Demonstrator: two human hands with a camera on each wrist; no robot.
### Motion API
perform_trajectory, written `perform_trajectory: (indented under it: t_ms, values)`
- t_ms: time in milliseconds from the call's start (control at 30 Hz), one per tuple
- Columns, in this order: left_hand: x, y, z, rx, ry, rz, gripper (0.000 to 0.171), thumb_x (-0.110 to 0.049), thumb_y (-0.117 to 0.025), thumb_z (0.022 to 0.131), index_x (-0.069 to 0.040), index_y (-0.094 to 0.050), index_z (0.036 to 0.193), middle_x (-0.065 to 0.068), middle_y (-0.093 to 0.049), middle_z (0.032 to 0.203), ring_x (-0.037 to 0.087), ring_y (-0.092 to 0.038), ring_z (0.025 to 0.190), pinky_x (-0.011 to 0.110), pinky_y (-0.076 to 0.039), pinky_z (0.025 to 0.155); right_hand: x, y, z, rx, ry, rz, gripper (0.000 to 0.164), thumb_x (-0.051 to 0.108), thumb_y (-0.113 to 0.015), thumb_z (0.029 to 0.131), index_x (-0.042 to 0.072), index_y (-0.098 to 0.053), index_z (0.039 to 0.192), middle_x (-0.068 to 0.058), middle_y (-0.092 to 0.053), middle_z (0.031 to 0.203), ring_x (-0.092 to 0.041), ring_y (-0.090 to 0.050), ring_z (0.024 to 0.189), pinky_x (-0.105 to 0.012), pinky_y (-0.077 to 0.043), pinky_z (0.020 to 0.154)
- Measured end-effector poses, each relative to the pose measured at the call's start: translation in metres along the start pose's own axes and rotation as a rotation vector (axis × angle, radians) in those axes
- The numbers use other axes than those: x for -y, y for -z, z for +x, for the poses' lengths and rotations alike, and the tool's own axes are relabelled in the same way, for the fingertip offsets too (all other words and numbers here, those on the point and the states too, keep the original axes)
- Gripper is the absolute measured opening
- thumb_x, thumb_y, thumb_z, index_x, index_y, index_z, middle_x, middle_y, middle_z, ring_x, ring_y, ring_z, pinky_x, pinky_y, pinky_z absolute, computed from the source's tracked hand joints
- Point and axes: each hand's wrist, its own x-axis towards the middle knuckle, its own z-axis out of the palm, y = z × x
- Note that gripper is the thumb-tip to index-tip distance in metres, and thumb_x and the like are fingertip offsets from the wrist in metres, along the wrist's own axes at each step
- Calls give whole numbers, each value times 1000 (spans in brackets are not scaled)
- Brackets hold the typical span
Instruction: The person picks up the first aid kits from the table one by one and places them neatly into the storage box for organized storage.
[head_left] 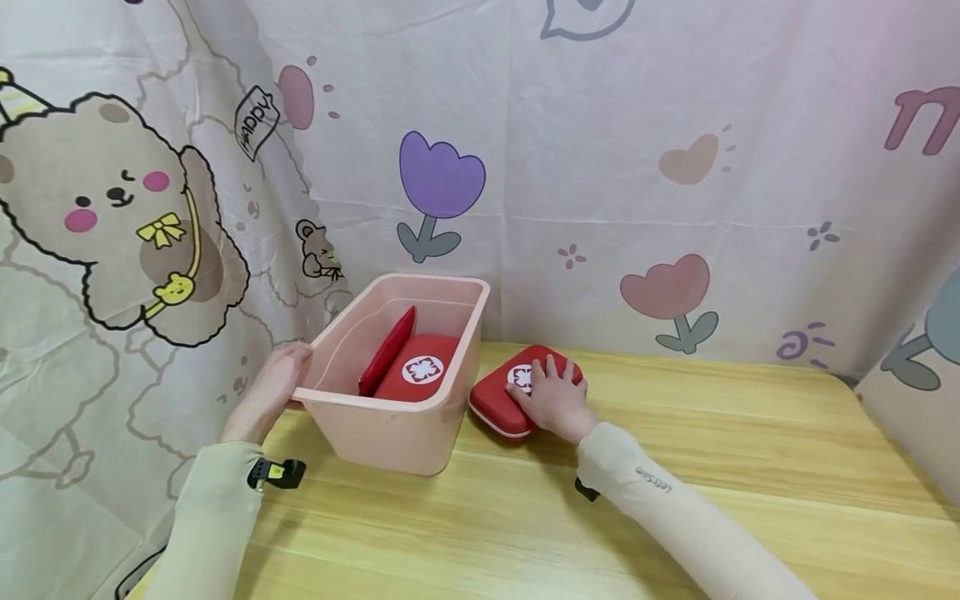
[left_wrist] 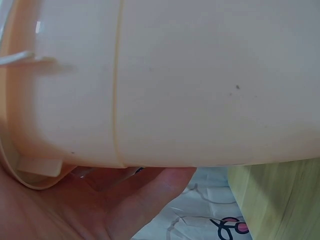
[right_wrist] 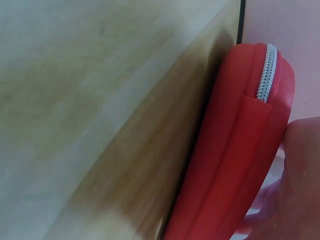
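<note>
A pink plastic bin (head_left: 386, 437) stands on the table, and my left hand (head_left: 276, 383) grips its rim at the near left corner. In the left wrist view the fingers (left_wrist: 150, 200) lie against the bin's outer wall. Inside the bin, one red first-aid case (head_left: 397, 379) shows its round white emblem, and a second red item (head_left: 387, 350) leans upright beside it. To the bin's right, a red zippered first-aid case (head_left: 495, 407) lies flat on the table. Spread across its top, my right hand (head_left: 558, 402) covers part of the emblem. The silver zipper (right_wrist: 269, 72) shows in the right wrist view.
The wooden table (head_left: 697, 467) stretches to the right of the case. A printed curtain (head_left: 570, 167) hangs close behind and along the left side. Black camera mounts (head_left: 277, 473) are strapped at both wrists.
</note>
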Motion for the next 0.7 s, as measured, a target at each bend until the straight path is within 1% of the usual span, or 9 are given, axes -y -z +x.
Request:
perform_trajectory:
  t_ms: [67, 200, 300, 433, 533, 700]
  values:
    - [0, 0, 0, 0, -1, 0, 58, -36, -18, 106, 6, -34, 144, 28, -42, 128, 34, -48, 105, 36, -51, 72, 0, -2, 1, -2, 5, -3, 84, 61, -52, 92, 7, -31, 153, -22, -27, 155, -52, -15, 139, -72, -22, 103]
    - [-1, 0, -1, 2, -4, -11, 58, -35, -18, 106, 6, -34, 143, 28, -42, 127, 33, -49, 103, 37, -51, 71, -3, -1, 0, 9, 41, 8, 84, 60, -51, 93, 6, -29, 154, -22, -24, 157, -52, -13, 140, -72, -19, 104]
    - [-2, 2, -1, -8, -16, -19, 55, -34, -20, 106, 7, -37, 138, 28, -43, 122, 31, -50, 97, 38, -52, 68, -7, 0, -1, 22, 86, 8, 82, 59, -49, 95, 6, -29, 154, -22, -23, 157, -53, -11, 141, -71, -18, 105]
    - [-2, 4, -1, -14, -33, 0, 54, -34, -19, 106, 7, -39, 135, 27, -45, 120, 30, -51, 94, 37, -53, 66, -11, 6, 0, 40, 149, 19, 80, 58, -46, 97, 6, -28, 154, -22, -20, 159, -51, -7, 142, -70, -15, 107]
    - [-2, 4, -1, -7, -29, 10, 55, -34, -19, 106, 7, -38, 138, 28, -45, 122, 30, -52, 95, 36, -53, 66, -16, 9, 0, 57, 181, 33, 80, 59, -46, 97, 7, -28, 154, -21, -19, 159, -49, -5, 144, -67, -14, 109]
    - [-2, 1, 0, 1, -15, 10, 56, -34, -19, 106, 7, -37, 139, 29, -45, 123, 30, -53, 95, 34, -53, 66, -28, 1, 0, 57, 224, 79, 78, 58, -46, 97, 8, -29, 154, -20, -19, 159, -47, -3, 145, -66, -10, 110]
